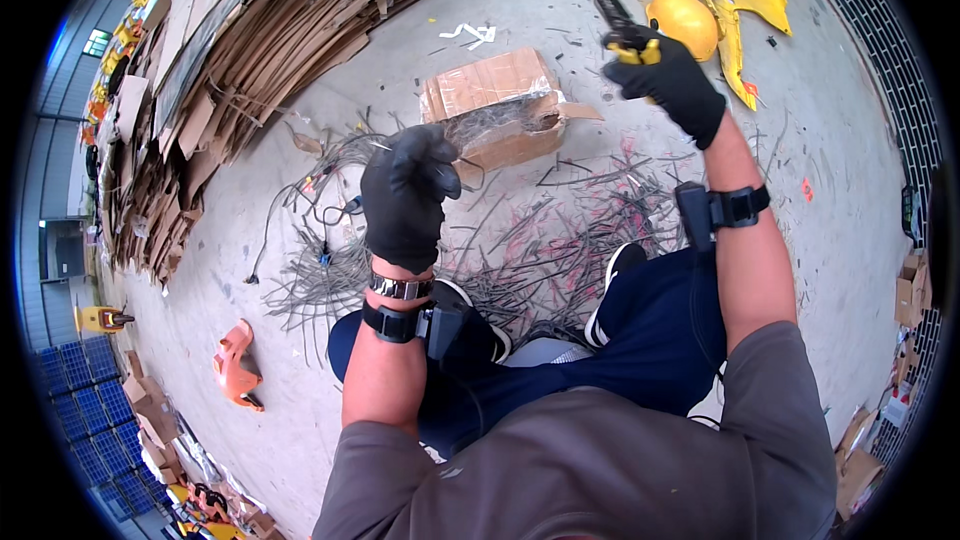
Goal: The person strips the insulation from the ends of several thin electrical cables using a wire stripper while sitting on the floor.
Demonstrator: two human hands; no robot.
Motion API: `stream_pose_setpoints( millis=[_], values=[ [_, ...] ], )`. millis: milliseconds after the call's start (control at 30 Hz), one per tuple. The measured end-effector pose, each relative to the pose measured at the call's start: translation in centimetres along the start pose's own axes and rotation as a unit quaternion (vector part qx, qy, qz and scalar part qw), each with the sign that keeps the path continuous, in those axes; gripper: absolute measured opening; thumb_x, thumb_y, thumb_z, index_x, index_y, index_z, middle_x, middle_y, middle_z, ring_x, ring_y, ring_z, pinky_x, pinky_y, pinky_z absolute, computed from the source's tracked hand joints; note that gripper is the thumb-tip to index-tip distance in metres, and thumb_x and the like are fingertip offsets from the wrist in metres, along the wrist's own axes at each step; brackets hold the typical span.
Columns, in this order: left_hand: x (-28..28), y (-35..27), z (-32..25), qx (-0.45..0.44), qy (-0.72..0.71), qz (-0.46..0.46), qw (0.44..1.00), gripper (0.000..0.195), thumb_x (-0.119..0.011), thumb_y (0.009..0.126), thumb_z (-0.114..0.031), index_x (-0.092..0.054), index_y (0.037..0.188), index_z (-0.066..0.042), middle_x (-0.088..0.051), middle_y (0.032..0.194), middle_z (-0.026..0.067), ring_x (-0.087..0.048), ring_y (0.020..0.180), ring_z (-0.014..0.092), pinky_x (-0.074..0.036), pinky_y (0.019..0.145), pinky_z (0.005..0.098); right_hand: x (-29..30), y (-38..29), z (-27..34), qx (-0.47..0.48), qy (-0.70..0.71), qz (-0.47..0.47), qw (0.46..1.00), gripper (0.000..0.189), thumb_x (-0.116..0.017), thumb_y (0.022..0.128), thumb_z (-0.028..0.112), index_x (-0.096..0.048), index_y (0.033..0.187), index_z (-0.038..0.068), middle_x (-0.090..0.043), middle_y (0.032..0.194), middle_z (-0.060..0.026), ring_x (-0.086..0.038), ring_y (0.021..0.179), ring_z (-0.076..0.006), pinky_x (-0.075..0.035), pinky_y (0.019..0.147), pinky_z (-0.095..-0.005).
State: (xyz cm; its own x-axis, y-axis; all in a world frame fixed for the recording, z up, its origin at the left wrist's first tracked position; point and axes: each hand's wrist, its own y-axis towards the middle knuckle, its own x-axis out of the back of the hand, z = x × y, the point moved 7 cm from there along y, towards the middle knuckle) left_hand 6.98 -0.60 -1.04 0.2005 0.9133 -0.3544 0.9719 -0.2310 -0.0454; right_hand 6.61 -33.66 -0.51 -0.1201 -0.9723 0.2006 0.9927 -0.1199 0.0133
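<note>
My left hand, in a black glove, is raised near the left end of an open cardboard box on the floor. Its fingers are curled on a thin wire that bows out on the right. My right hand, also gloved in black, grips a dark hand tool with yellow parts, its long dark end pointing up; its exact kind is unclear. Below and between the hands lies a wide scatter of grey cable pieces, with pink strands among them. A black plug on a cord lies left of my left hand.
A tall stack of flattened cardboard rises at the upper left. A yellow rounded shell and yellow plastic panels lie at the upper right. An orange plastic part is at the lower left. Blue crates stand beyond it.
</note>
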Motion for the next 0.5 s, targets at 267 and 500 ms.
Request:
stream_pose_setpoints(
  millis=[267, 500],
  values=[
    [-4.0, -1.5, 0.3, -0.102, 0.253, 0.067, 0.960, 0.019, -0.052, 0.094, -0.006, -0.066, 0.107, -0.001, -0.068, 0.081, 0.0061, -0.064, 0.058, 0.012, -0.047, 0.052, 0.0231, -12.6, -4.2, 4.1, 0.035, 0.142, 0.135, 0.980, 0.049, -0.081, 0.077, 0.009, -0.058, 0.119, 0.002, -0.066, 0.098, -0.0039, -0.063, 0.088, -0.0095, -0.052, 0.080, -0.0257],
    [-5.1, -2.2, -0.4, -0.118, 0.294, 0.070, 0.946, 0.029, -0.049, 0.099, -0.017, -0.065, 0.112, 0.003, -0.067, 0.081, 0.0064, -0.064, 0.061, 0.012, -0.048, 0.053, 0.0220, -13.1, -4.6, 4.6, 0.061, 0.069, 0.126, 0.988, 0.051, -0.077, 0.079, 0.010, -0.058, 0.127, 0.005, -0.063, 0.099, -0.0016, -0.058, 0.086, -0.0079, -0.052, 0.076, -0.0249]
  ],
)
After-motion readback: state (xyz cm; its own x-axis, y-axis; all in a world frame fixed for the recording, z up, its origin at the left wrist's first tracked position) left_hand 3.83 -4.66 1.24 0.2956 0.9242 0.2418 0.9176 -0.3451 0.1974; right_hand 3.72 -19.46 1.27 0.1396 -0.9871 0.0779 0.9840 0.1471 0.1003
